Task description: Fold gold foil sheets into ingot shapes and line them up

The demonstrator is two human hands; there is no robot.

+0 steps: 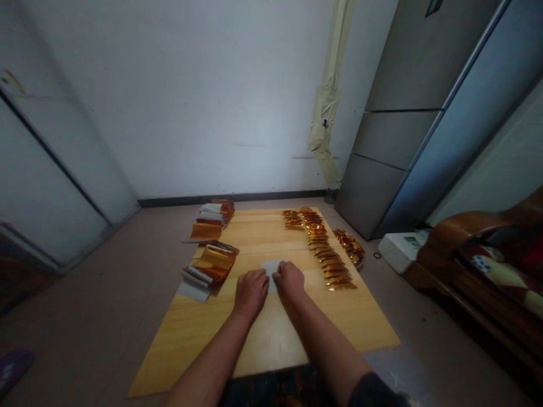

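A pale grey-white sheet of paper (271, 284) lies on the wooden table board in front of me. My left hand (252, 291) rests on its left side, fingers curled together at the edge. From the right, my right hand (289, 278) is closed on the same sheet, thumb and fingers pressed together. The sheet's far edge shows beyond my knuckles, while its sides are partly hidden under both hands. To the left lie loose stacks of gold foil paper (212, 263) with grey backs. On the right, folded gold foil pieces (328, 257) stand in a long overlapping row.
The wooden board (190, 345) sits low over the floor. Beyond its right edge is a container heaped with gold foil pieces (348, 247). A white box (401, 250) and a wooden sofa (479, 243) stand at right, with a fridge (382, 141) behind.
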